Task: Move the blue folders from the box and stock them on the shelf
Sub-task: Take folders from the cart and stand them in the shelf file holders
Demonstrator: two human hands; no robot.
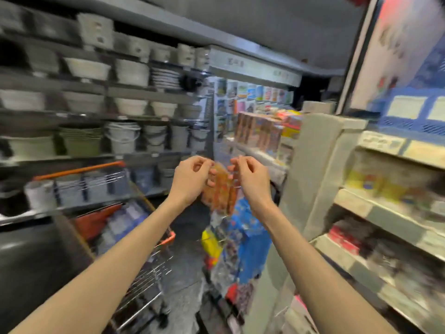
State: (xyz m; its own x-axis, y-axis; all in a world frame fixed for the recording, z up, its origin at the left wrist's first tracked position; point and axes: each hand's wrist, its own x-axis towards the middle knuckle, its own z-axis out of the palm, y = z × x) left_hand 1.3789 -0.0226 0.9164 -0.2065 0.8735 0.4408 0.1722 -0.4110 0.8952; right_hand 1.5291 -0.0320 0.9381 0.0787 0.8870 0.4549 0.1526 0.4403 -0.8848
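Hands (2): left hand (190, 179) and right hand (250, 179), raised side by side at frame centre.
Grip: both sets of fingers are curled at the top of one orange packet (220, 189); the blur hides whether they hold it.
Blue goods (250, 237): hanging at lower centre, below the packet; cannot tell whether they are folders.
Cart (1): wire trolley (144, 273), lower left.

Both forearms (115, 259), left hand (190, 182), right hand (250, 179) are bare

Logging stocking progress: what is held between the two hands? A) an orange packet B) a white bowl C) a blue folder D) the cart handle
A: the left hand and right hand pinch the upper edges of an orange packet.
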